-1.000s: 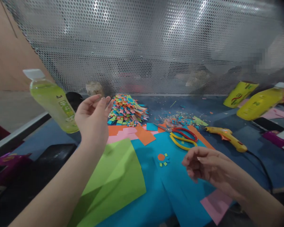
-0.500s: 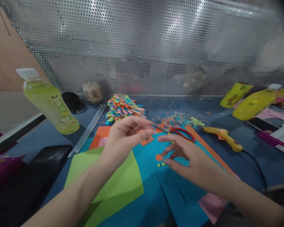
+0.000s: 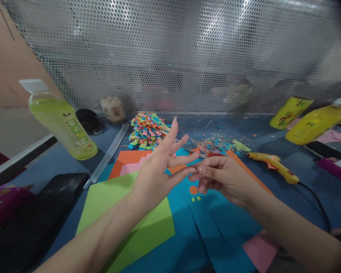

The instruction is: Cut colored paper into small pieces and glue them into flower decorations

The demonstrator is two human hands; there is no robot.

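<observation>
My left hand (image 3: 156, 170) is raised over the paper with its fingers spread. The thumb and forefinger of my right hand (image 3: 218, 174) close on the tip of its lowest visible digit; whether anything tiny is between them I cannot make out. Beneath my right fingers lie a small orange paper disc (image 3: 193, 190) and two little green paper squares (image 3: 196, 198) on blue sheets (image 3: 184, 231). Red-handled scissors (image 3: 213, 154) rest just behind my hands, partly hidden. A light green sheet (image 3: 125, 212) lies under my left forearm.
A yellow glue gun (image 3: 275, 166) with a cord lies on the right. Behind are a pile of colourful fringed paper (image 3: 146, 131) and paper scraps (image 3: 216, 144). Clear sticks (image 3: 108, 157) and a drink bottle (image 3: 62, 125) are left; another yellow bottle (image 3: 312, 123) stands tilted right.
My left hand has turned and spread its fingers. My right hand has come up to it and now pinches the tip of one digit; before, the hands were apart.
</observation>
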